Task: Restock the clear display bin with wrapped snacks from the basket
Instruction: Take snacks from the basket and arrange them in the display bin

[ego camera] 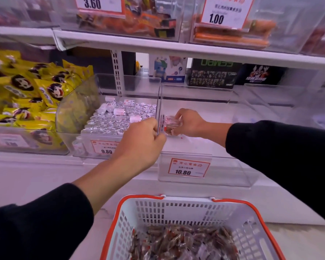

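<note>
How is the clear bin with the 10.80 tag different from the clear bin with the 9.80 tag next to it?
The clear acrylic bin tagged 10.80 is nearly bare, holding only the few wrapped snacks in the right hand's grip; the clear acrylic bin tagged 9.80 is heaped with silver foil pieces. The 10.80 bin sits further forward. The left hand grips the 10.80 bin's side wall; nothing touches the 9.80 bin. Both are transparent with orange-bordered price tags.

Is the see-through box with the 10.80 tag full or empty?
Nearly empty: the clear plastic display bin shows bare floor, with only the wrapped snacks the right hand holds.
</note>
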Tool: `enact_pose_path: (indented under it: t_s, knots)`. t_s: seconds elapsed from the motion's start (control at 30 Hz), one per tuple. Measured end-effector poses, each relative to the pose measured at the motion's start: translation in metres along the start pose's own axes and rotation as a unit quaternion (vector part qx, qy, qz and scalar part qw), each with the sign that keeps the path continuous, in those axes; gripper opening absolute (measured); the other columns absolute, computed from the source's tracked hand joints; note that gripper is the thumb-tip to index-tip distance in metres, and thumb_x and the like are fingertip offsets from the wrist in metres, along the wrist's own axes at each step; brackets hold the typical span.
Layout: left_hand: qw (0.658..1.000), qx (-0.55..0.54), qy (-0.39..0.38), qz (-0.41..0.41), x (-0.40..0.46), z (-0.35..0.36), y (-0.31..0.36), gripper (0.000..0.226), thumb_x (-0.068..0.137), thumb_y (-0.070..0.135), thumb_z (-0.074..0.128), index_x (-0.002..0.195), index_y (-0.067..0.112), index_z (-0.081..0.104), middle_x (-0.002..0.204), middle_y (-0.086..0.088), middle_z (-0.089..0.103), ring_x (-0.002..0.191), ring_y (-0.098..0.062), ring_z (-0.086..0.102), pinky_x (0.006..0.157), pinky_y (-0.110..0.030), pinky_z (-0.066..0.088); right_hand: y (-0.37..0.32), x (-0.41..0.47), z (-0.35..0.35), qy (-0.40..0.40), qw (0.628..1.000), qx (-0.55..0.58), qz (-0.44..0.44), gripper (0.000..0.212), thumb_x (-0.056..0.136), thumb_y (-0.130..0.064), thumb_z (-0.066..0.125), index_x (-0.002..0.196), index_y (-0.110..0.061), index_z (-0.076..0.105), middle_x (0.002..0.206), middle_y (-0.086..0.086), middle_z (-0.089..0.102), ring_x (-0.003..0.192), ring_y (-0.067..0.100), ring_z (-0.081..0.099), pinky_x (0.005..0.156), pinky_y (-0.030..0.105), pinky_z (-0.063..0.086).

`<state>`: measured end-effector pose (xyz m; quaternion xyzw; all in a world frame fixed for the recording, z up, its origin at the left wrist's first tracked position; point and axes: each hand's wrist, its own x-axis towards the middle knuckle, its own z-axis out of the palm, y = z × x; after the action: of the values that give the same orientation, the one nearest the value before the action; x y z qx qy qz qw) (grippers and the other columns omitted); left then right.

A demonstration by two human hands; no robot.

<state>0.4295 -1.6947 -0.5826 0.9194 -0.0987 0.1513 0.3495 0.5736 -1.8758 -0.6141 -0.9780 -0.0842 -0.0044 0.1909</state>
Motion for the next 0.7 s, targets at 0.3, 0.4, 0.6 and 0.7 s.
enact_pose_path:
  t_s: [0.3,0.4,0.6,0.7]
  knots:
    - [1.000,-0.005,0.001,-0.005,-0.001,0.002,-0.002,0.027,0.090,0.021,0.060,0.067,0.020,0.045,0.057,0.003,0.051,0.058,-0.019,0.049,0.051,-0.030,0.030,0.000,0.001,-0.007,-0.051,0.978,0.154,0.134,0.077,0.064,-0.017,0.092,0.126,-0.005,0.048,0.100,0.008,0.060,0.087,0.025,0.070,0.083,0.043,0.060]
    - [1.000,0.009,0.024,-0.011,-0.006,0.000,0.001,0.019,0.092,0.038,0.062,0.086,0.023,0.052,0.067,0.007,0.055,0.066,-0.015,0.054,0.056,-0.031,0.039,-0.011,-0.008,-0.026,-0.043,0.991,0.063,0.108,0.075,0.075,-0.028,0.085,0.134,-0.006,0.044,0.126,0.012,0.054,0.104,0.028,0.060,0.090,0.036,0.054]
    - [0.972,0.023,0.082,0.218,-0.028,-0.022,0.002,0.029,0.073,0.033,0.052,0.055,0.020,0.033,0.045,0.005,0.030,0.044,-0.016,0.032,0.046,-0.027,0.028,-0.041,-0.112,-0.067,0.326,0.901,-0.003,-0.287,0.014,0.094,-0.029,0.057,0.094,-0.018,0.067,0.084,-0.006,0.064,0.072,0.009,0.057,0.067,0.033,0.053]
    - [0.958,0.056,-0.114,0.256,-0.035,-0.010,-0.009,0.032,0.064,0.036,0.045,0.047,0.016,0.027,0.042,-0.001,0.023,0.043,-0.016,0.024,0.044,-0.028,0.026,-0.028,-0.184,-0.034,0.329,0.834,0.048,-0.441,0.019,0.093,-0.022,0.055,0.077,-0.016,0.062,0.063,-0.007,0.051,0.055,0.011,0.043,0.049,0.029,0.036]
